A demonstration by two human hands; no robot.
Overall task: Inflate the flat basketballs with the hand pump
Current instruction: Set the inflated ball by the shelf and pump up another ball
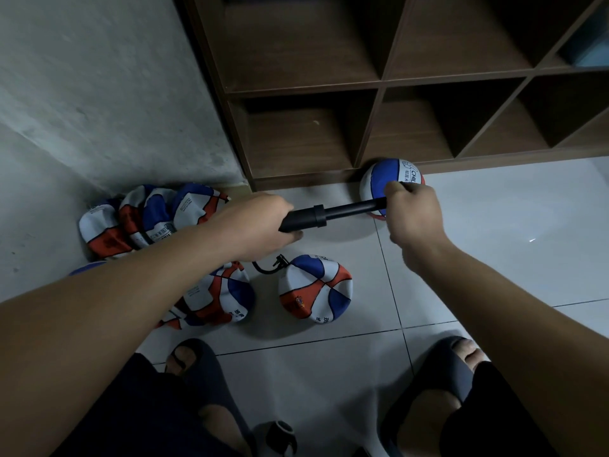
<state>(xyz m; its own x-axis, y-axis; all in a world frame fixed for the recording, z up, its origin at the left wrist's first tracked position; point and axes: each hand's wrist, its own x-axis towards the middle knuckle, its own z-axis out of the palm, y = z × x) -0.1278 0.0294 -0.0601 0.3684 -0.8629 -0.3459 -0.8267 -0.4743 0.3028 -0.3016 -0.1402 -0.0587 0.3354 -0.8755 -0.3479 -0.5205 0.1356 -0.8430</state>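
Tiled floor (494, 225); both hands around pump (329, 214).

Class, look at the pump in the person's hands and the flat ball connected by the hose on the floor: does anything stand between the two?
Nothing visible does. The left hand grips the pump barrel, the right hand its handle. The hose runs over bare floor tile to the flat ball; its upper end is hidden behind the left hand.

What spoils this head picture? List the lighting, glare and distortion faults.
Head view: dim overall, shelf unit cubbies nearly black; small glare glint on the floor tiles; wide-angle lens bends the shelf's lines; forearms loom large at the edges; the pump stays sharp.
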